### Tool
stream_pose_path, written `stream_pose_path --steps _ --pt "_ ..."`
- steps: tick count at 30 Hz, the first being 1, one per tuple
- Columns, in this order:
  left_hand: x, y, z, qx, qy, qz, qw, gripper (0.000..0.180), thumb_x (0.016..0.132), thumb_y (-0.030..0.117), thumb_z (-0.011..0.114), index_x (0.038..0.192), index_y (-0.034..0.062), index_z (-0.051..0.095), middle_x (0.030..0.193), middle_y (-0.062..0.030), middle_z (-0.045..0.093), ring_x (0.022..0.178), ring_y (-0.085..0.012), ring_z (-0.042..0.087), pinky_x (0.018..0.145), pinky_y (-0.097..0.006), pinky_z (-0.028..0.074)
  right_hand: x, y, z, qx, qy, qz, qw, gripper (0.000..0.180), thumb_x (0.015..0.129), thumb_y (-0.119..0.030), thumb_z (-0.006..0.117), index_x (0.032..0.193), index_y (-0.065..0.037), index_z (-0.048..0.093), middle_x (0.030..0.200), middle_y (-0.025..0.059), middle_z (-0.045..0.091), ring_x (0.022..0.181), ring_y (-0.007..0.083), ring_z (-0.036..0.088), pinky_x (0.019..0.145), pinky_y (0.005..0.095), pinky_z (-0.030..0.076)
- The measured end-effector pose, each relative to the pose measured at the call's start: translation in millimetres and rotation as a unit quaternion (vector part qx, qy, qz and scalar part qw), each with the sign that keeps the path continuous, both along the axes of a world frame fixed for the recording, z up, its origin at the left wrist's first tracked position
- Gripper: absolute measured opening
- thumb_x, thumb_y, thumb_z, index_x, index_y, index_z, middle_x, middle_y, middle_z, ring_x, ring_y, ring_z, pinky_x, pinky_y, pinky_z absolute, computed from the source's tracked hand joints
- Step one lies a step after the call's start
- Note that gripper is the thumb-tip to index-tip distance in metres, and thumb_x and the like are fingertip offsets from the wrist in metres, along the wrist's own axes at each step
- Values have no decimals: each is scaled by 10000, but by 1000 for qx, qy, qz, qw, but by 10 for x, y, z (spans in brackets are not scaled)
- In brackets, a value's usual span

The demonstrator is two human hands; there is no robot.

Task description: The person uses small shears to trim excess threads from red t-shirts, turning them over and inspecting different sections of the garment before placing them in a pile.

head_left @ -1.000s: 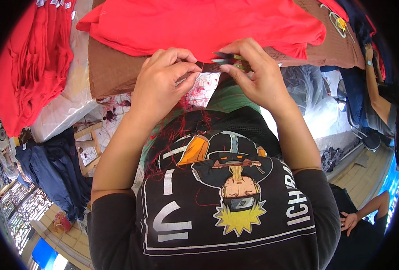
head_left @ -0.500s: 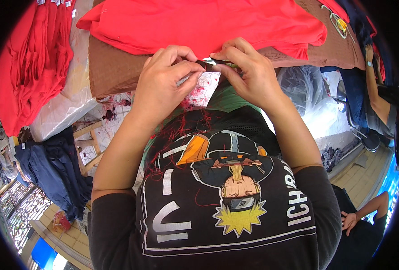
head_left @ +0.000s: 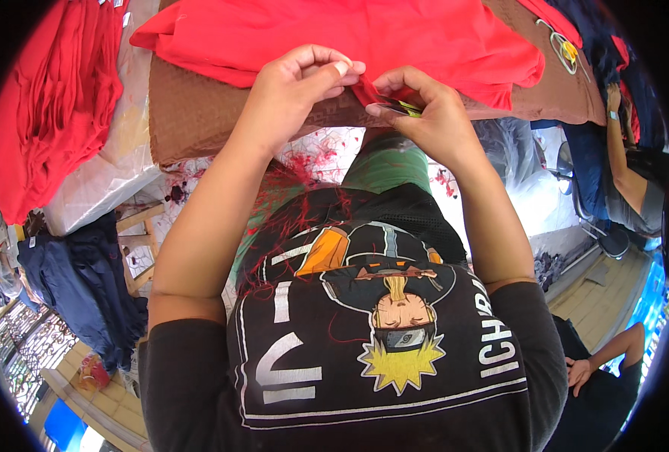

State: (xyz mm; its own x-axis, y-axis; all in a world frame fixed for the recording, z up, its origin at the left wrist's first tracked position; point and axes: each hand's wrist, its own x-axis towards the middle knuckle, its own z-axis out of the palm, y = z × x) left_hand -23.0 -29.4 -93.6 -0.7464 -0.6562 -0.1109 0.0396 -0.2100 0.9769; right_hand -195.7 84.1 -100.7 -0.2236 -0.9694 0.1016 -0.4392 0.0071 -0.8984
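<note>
A red garment [head_left: 394, 34] lies spread on a brown padded table [head_left: 199, 120] in front of me. My left hand [head_left: 296, 87] pinches the near edge of the red garment between thumb and fingers. My right hand [head_left: 425, 113] grips the same edge next to it and also holds a small dark tool [head_left: 394, 107] with a yellow-green part, pressed against the cloth. The two hands almost touch at the fabric's edge. Red thread scraps [head_left: 296, 169] cling to my black printed shirt.
A pile of red garments [head_left: 48, 98] lies at the left on a white plastic-covered stack [head_left: 101, 188]. Dark blue clothes [head_left: 78, 286] hang lower left. Another person's arm [head_left: 628, 166] is at the right edge, a second person's hand [head_left: 579, 369] lower right.
Both hands have moved up from the table's near edge onto the red garment's edge. Now they pinch the red cloth, where before they held only the small tool between them.
</note>
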Motion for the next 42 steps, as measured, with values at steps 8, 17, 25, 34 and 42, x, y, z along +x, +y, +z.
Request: stream_pose_path --steps 8,17,25,34,42 --pt "-49 -81 21 117 -12 -14 993 189 941 210 544 1058 65 581 1181 -186 618 1098 -241 608 965 -351 467 -140 -67 335 -42 221 20 974 219 812 -209 686 978 -84 615 860 90 630 789 275 654 660 369 508" --pt "310 -160 566 -256 -3 -235 938 191 880 164 579 864 13 693 1136 -157 612 1049 -213 574 880 -279 411 -170 -137 476 -58 369 45 927 169 818 -182 674 944 -80 624 849 79 637 755 239 639 641 337 496" --pt "442 -45 1040 -329 -82 -243 909 76 799 64 654 816 -5 681 1046 -145 627 977 -205 598 822 -293 448 -378 329 250 -2 100 -79 992 220 763 -152 749 929 -32 668 791 72 671 720 140 626 686 273 495" --pt "16 149 734 -319 -102 -173 926 158 852 36 616 989 -24 666 1017 -118 668 988 -192 634 870 -303 486 -155 247 -62 184 -162 -71 967 210 848 -233 705 842 -24 680 752 0 639 688 48 547 629 203 431" --pt "-206 128 5 -367 -163 -62 914 234 838 93 665 1065 40 677 1038 -67 634 882 -122 588 803 -243 475 -81 213 -207 50 -205 -91 973 140 826 -161 724 856 -31 683 726 -28 624 671 36 535 612 197 430"
